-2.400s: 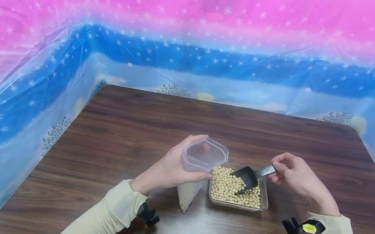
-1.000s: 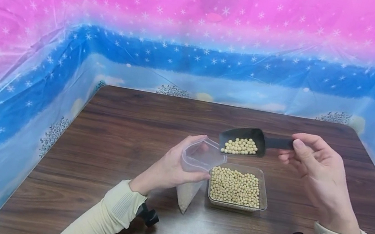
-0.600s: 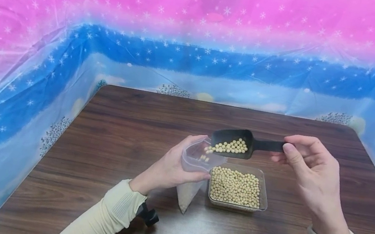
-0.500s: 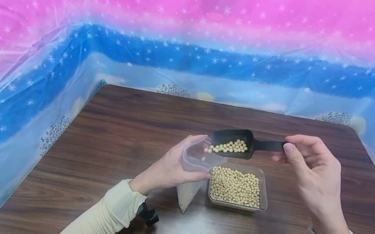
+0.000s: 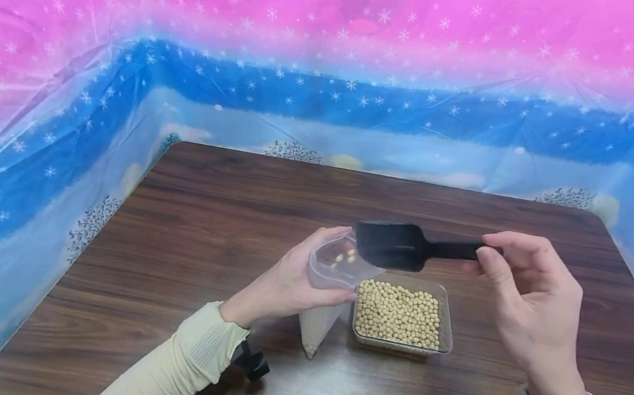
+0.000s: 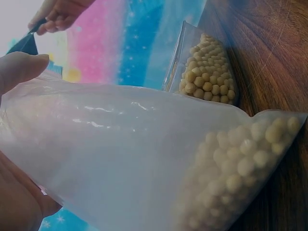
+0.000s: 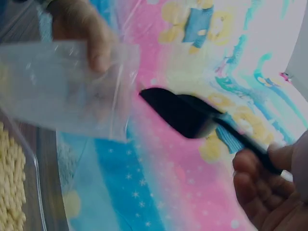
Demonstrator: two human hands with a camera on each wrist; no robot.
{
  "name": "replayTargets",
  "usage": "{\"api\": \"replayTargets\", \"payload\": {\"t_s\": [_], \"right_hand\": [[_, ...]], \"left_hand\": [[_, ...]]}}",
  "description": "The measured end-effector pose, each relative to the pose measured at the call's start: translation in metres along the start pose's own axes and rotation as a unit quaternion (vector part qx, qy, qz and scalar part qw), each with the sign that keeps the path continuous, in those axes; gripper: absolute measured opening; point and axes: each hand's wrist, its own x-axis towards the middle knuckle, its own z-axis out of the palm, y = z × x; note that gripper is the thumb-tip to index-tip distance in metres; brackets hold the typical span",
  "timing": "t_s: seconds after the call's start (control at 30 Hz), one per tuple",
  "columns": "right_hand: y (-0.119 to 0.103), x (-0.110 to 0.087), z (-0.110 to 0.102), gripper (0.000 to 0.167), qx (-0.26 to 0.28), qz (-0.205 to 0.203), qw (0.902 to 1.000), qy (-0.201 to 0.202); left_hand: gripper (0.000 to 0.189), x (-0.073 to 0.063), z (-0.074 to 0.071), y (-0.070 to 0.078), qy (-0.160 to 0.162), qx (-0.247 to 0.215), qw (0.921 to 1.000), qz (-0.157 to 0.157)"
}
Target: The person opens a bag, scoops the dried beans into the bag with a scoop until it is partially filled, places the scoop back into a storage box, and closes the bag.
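My left hand (image 5: 294, 274) grips a clear plastic zip bag (image 6: 125, 130) near its mouth, which is held wide apart. Pale round beans (image 6: 236, 168) fill the lower end of the bag, whose bottom corner points down at the table. In my right hand (image 5: 538, 304), thumb and fingers pinch the handle of a black scoop (image 5: 393, 245). The scoop's tip lies over the bag's mouth, and its bowl shows no beans. A few beans are falling inside the mouth. In the right wrist view the scoop appears beside the bag's zip edge.
A clear rectangular container (image 5: 447, 324) of the same beans stands on the dark wooden table (image 5: 217, 195), just right of the bag and below the scoop. Patterned pink and blue cloth (image 5: 334, 95) hangs around the table's back and sides.
My right hand dug the scoop into the container, lifted beans, moved them left over the bag and tipped them in. The scoop's bowl has emptied. My left hand stayed in place.
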Motion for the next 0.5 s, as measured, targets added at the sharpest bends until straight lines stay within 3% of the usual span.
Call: {"api": "replayTargets", "payload": {"t_s": [0.1,0.17,0.23,0.3,0.37,0.5], "right_hand": [[-0.005,-0.001,0.004,0.013,-0.028,-0.066,0.9973,0.017],[-0.003,0.0,0.005,0.016,-0.035,-0.098,0.9931,0.054],[0.002,0.001,0.001,0.017,-0.05,-0.097,0.9899,0.091],[0.006,0.003,-0.008,0.018,-0.104,-0.063,0.9863,0.111],[0.009,0.004,-0.02,0.019,-0.163,-0.018,0.9822,0.091],[0.018,0.005,-0.039,0.016,-0.258,0.079,0.962,-0.04]], "left_hand": [[0.083,0.0,0.0,0.0,-0.001,0.008,1.0,0.0],[0.083,0.0,-0.001,0.0,-0.001,0.01,0.9999,0.001],[0.083,0.0,0.0,0.0,-0.001,0.001,1.0,0.001],[0.083,0.001,0.0,-0.001,-0.002,-0.007,1.0,0.001],[0.083,0.001,0.0,-0.001,-0.002,-0.01,0.9999,0.001],[0.084,0.001,0.0,0.0,0.0,-0.004,1.0,-0.002]]}}
